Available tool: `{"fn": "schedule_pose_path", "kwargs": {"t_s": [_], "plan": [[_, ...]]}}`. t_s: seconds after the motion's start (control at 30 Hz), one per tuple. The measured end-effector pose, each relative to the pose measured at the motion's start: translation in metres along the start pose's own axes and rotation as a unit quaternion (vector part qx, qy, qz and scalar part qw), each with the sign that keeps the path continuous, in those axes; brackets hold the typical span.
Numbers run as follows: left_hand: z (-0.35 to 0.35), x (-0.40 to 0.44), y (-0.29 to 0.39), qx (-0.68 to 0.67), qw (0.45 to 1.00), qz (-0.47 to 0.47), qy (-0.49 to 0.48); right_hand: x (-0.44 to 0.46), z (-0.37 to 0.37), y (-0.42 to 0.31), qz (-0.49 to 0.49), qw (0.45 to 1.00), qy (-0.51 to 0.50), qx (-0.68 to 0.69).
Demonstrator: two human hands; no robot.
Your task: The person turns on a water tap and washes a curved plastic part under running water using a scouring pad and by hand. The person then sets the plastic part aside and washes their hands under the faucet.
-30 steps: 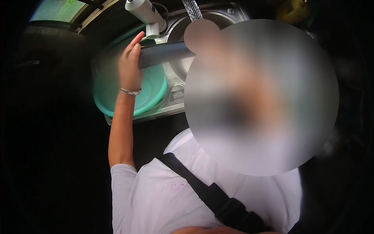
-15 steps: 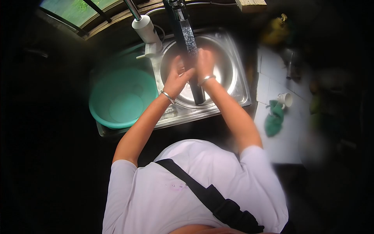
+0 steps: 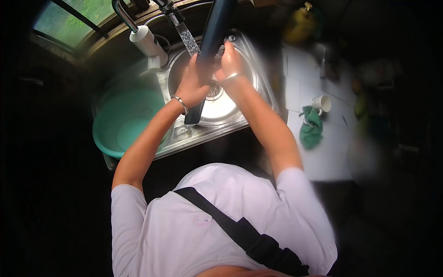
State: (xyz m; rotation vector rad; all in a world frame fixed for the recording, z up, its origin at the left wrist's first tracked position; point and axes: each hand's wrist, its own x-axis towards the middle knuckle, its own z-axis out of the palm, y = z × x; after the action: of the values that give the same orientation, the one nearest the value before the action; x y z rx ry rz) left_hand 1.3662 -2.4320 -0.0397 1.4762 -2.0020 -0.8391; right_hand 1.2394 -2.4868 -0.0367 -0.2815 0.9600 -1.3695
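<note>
A long dark tube-like object [image 3: 213, 34] slants across the round steel sink bowl [image 3: 226, 108], its lower end near the bowl's front rim. My left hand [image 3: 191, 84] is closed round its middle, thumb across the front. Just right of it, my right hand [image 3: 231, 62] is open, fingers pointing up and its thumb side beside the object; whether they touch is unclear. Water runs from the faucet [image 3: 174, 17] onto the object's left side by my left fingertips. Splashes show between the object and my right hand.
A green basin [image 3: 108, 131] rests on the drainboard at the left. Behind it are a white cylindrical fixture [image 3: 147, 42] and a window. At the right, a white surface [image 3: 323, 161] bears a white cup [image 3: 321, 103] and a green cloth [image 3: 311, 131]; a yellow pump bottle [image 3: 300, 23] stands behind.
The object was held out sideways at first, then stood nearly upright in the stream; now its upper end leans right. The view has shifted, and my left hand has closed round it.
</note>
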Motion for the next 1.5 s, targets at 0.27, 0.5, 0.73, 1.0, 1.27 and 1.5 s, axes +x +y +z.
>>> {"fn": "schedule_pose_path", "kwargs": {"t_s": [0.27,0.5,0.73,1.0,1.27,1.5], "plan": [[-0.014,-0.016,-0.005,0.166,0.977,-0.126,0.039,-0.009,0.003,0.046,0.090,0.992,-0.028,0.086],[-0.048,-0.083,-0.032,0.295,0.948,-0.122,-0.010,-0.017,-0.046,0.082,-0.154,0.915,0.066,-0.368],[-0.035,-0.102,-0.057,0.342,0.918,-0.155,-0.132,-0.025,-0.025,0.142,-0.415,0.717,-0.211,-0.518],[-0.027,-0.100,-0.070,0.316,0.900,-0.226,-0.199,0.001,-0.038,0.192,-0.247,0.716,-0.270,-0.595],[-0.032,-0.103,-0.059,0.263,0.916,-0.223,-0.205,0.112,-0.119,0.169,-0.218,0.603,-0.193,-0.743],[-0.041,-0.135,-0.056,0.268,0.915,-0.236,-0.189,0.030,-0.078,0.170,-0.335,0.682,-0.211,-0.614]]}}
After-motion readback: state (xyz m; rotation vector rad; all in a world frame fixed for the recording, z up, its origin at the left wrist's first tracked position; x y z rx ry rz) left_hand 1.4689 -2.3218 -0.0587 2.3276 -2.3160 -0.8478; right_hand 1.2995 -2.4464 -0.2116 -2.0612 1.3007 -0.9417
